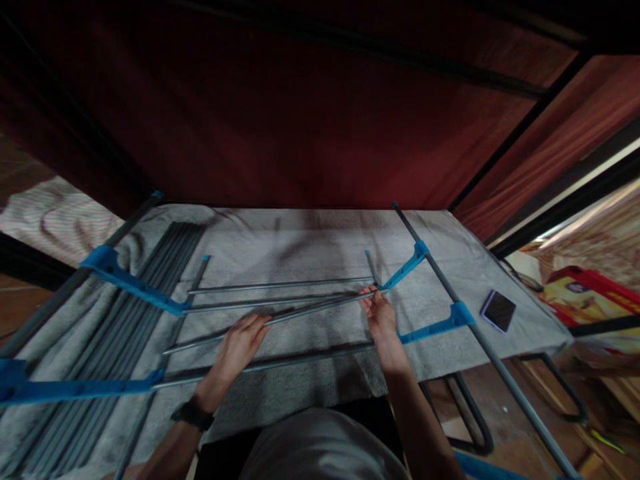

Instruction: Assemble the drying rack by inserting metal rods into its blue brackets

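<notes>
Tube (310, 309) pinched in left hand (243, 343) and right hand (379, 310), I should square its right end to the inner rail (371, 267) before pushing

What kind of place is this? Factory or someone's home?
Probably a home room, though I can't be certain: pale fleecy cloth spread as the work surface, dark red fabric panel behind it, and smartphone lying on the cloth.

Parts of the rod (310, 311) are covered by the left hand (245, 339) and the right hand (379, 312). The near-left bracket (75, 390) and right pole (500, 363) are cut off. Print on the bag (595, 295) is blurred.
</notes>
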`<state>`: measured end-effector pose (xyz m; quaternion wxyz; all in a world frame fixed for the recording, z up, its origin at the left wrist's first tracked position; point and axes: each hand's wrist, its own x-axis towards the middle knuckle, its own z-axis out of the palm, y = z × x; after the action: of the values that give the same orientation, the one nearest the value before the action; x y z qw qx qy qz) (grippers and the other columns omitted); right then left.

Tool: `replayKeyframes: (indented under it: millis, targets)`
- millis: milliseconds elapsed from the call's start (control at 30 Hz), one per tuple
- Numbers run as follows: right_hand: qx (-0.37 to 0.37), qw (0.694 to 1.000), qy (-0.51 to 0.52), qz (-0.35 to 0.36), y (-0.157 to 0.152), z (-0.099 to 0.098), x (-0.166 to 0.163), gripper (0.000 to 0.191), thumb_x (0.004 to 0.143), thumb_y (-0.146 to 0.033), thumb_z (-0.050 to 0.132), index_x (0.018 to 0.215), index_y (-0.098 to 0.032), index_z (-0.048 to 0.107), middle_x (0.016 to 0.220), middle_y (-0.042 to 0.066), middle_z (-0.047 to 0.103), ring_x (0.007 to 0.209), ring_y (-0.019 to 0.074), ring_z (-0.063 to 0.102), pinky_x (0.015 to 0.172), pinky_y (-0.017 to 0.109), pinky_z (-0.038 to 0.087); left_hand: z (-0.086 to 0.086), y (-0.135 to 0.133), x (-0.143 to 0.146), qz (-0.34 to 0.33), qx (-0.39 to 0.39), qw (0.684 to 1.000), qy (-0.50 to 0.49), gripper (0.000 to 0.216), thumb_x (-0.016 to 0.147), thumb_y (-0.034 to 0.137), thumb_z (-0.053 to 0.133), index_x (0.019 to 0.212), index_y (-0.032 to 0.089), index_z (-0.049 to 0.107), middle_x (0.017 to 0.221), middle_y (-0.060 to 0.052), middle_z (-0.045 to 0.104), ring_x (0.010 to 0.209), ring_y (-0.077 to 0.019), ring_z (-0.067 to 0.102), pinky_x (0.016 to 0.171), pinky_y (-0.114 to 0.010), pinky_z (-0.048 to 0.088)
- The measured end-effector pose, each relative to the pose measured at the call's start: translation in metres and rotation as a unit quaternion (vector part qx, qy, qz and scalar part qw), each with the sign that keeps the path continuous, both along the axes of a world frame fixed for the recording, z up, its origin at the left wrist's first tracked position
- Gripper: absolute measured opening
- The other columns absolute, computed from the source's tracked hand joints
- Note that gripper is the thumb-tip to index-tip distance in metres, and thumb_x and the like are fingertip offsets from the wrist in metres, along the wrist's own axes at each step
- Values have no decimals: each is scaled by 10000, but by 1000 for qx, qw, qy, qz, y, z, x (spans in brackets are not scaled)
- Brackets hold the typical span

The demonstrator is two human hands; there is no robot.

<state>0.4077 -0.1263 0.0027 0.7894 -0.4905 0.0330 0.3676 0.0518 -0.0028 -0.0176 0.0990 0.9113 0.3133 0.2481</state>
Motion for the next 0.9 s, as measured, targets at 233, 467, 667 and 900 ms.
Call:
replayKeyframes:
  millis: [233,467,667,900]
  targets:
    - [27,999,-13,27,-4,-12,-11,236,758,-295,879,907,-251,702,851,-16,781,822,163,758,792,298,645,-2,-2,0,16,-8,1000,13,332,1078,350,460,1106,219,764,1036,-101,820,963,-274,779,900,-420,615]
    - [-23,999,-7,38,-13,-37,-26,267,671,-299,904,744,-275,648,754,-40,714,716,163,673,860,375,635,1,-6,5,26,-26,998,44,318,1070,396,511,1138,207,759,1049,-115,813,1015,-292,768,939,-435,594]
    - [-27,992,-74,102,-18,-55,-20,246,672,-332,866,817,-294,670,867,2,771,949,232,738,975,447,602,4,-8,8,18,-38,995,90,281,1064,334,532,1175,218,763,1084,-111,798,1066,-287,736,1006,-459,551]
    - [-55,989,-77,114,-21,-62,-15,301,676,-465,863,801,-271,672,861,39,757,982,264,735,1025,527,589,9,-12,13,14,-74,990,117,228,1031,154,540,1150,196,728,1129,-107,767,1037,-246,716,972,-398,555]
